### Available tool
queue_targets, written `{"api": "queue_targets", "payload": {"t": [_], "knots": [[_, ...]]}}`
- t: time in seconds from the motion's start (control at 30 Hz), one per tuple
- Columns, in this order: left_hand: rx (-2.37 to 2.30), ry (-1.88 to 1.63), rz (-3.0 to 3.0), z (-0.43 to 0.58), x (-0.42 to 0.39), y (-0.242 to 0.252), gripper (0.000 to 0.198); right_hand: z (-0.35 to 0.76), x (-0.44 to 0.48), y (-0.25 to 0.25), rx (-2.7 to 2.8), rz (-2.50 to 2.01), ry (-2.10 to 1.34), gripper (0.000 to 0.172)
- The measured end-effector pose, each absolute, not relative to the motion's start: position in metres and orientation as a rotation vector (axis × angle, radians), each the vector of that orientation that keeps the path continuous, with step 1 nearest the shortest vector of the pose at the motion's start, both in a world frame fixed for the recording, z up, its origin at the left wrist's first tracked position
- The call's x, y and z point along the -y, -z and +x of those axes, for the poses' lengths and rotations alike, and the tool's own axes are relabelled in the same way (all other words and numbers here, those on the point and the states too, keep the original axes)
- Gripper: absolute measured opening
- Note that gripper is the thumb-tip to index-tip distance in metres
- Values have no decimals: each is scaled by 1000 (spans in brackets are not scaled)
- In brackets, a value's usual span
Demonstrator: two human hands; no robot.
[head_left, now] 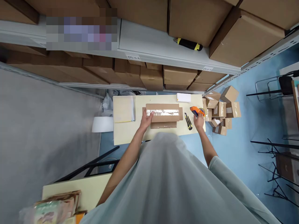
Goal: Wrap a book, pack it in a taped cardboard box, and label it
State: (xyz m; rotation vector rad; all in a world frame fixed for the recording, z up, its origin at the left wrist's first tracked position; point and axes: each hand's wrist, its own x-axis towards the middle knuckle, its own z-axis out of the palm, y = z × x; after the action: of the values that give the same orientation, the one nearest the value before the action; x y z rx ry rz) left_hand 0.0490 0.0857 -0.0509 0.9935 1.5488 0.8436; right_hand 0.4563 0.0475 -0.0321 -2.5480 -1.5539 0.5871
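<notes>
A brown cardboard box [163, 117] lies on the pale table [130, 132], with shiny clear tape along its middle seam and flaps spread out at its sides. My left hand [146, 119] grips the left end of this box, thumb on top. At the table's right side my right hand [198, 120] is closed on an orange tape dispenser [196, 110], held apart from the box. Between the box and my right hand lies a black and yellow utility knife [188, 121].
A small white box [183, 97] and a stack of paper sheets [123, 109] rest on the table. Small cartons [219, 109] are heaped on the floor to the right. Above the table's far edge runs a shelf [144, 39] with large boxes and another utility knife [189, 44].
</notes>
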Motion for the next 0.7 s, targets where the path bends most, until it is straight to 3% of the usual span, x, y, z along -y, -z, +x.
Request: {"api": "queue_targets", "payload": {"t": [0.13, 0.4, 0.53, 0.7], "knots": [[-1553, -813, 996, 47, -83, 45, 81, 488, -46, 42, 1694, -2741, -561, 56], [-1549, -808, 1032, 46, -51, 42, 84, 475, -56, 47, 1712, -2689, -581, 47], [-1563, -822, 1023, 47, -37, 43, 83, 471, -53, 16, 1632, -2449, -650, 44], [-1537, -834, 1076, 46, -35, 44, 83, 449, -55, -49, 1573, -1938, -993, 55]]}}
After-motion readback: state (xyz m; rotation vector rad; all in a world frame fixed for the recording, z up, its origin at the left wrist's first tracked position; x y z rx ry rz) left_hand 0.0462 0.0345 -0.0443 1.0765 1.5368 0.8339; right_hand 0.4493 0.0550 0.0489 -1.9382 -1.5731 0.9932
